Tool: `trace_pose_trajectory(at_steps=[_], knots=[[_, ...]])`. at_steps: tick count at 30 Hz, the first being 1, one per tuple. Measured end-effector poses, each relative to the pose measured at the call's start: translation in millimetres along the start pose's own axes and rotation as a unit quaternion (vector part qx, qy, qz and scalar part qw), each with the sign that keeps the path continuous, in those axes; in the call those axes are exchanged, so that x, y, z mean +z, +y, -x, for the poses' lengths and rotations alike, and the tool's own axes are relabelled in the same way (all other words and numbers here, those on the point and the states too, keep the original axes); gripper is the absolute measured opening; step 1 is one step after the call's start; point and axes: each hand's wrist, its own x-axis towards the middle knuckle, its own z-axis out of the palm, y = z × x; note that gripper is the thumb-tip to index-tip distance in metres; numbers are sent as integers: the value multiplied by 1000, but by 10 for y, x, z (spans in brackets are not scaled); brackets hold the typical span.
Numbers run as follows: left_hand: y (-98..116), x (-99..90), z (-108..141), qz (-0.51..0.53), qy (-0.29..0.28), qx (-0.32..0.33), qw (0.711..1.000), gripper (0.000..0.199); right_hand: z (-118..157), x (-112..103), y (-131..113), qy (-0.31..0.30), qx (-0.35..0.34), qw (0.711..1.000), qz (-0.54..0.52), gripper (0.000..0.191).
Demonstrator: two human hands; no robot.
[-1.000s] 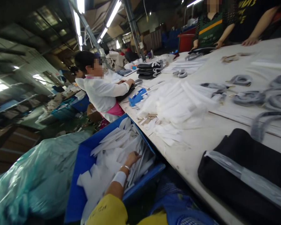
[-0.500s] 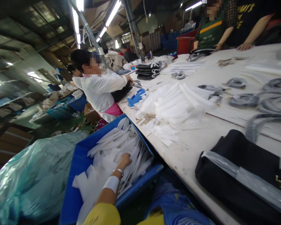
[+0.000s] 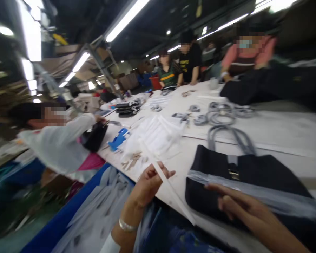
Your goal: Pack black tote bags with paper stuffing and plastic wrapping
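Observation:
My left hand [image 3: 150, 181] pinches a long, thin white strip [image 3: 175, 193] of a soft-looking, flat material near the table's edge. The strip slants down to the right, its lower end free. In front of the black handbag [image 3: 208, 202] my right hand [image 3: 242, 207] is stretched out with fingers apart, holding nothing; whether it touches the bag I cannot tell. The bag has grey-wrapped handles [image 3: 213, 137], a gold-coloured clasp and a band of clear plastic [image 3: 268, 200] across its front. Below my left arm, a blue bin [image 3: 58, 225] holds many similar white strips [image 3: 102, 211].
On the white table [image 3: 268, 140] lie a heap of white strips [image 3: 158, 135], a blue tape dispenser [image 3: 118, 138], grey-wrapped handles [image 3: 218, 114] and stacked black bags [image 3: 127, 107]. A co-worker [image 3: 58, 144] at the left handles a black bag. Other people stand across the table.
My left hand has come up out of the blue bin with a white strip. My right hand has come into view by the handbag. The view has turned to the right.

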Motion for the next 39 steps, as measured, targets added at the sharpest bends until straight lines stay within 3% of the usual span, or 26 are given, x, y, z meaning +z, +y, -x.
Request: trace_pose_trajectory(at_steps=[4, 8, 10, 12, 14, 16, 19, 23, 27, 35, 39], knots=[[-403, 858, -375, -10, -268, -82, 960, 21, 129, -38, -120, -116, -4, 981, -154, 42], [-573, 1438, -713, -125, -454, -132, 872, 28, 461, -361, 74, -97, 39, 971, -215, 38], [-682, 1669, -944, -226, -473, -81, 848, 29, 678, -585, 195, -7, 43, 974, -220, 40], [-856, 1873, -1232, -330, -453, 24, 828, 26, 842, -845, 272, 164, 21, 966, -201, 39], [-1084, 2055, -1558, -407, -451, 121, 785, 25, 918, -1121, 311, 348, 3, 923, -163, 38], [-1328, 2215, -1881, -464, -471, 174, 730, 29, 907, -1381, 347, 477, 13, 869, -129, 38], [-1622, 2392, -2281, -502, -519, 184, 667, 36, 783, -1676, 444, 570, 65, 817, -48, 38], [-1754, 2510, -2599, -486, -596, 152, 621, 37, 525, -1871, 627, 597, 111, 787, 113, 33], [-1734, 2560, -2705, -453, -633, 112, 618, 39, 284, -1958, 738, 585, 79, 802, 97, 32], [-1802, 2386, -2509, -396, -558, 118, 719, 22, 112, -2078, 645, 504, 49, 862, 17, 21], [-1754, 2330, -2450, -377, -543, 139, 738, 12, 65, -2131, 574, 492, 33, 870, -22, 18]])
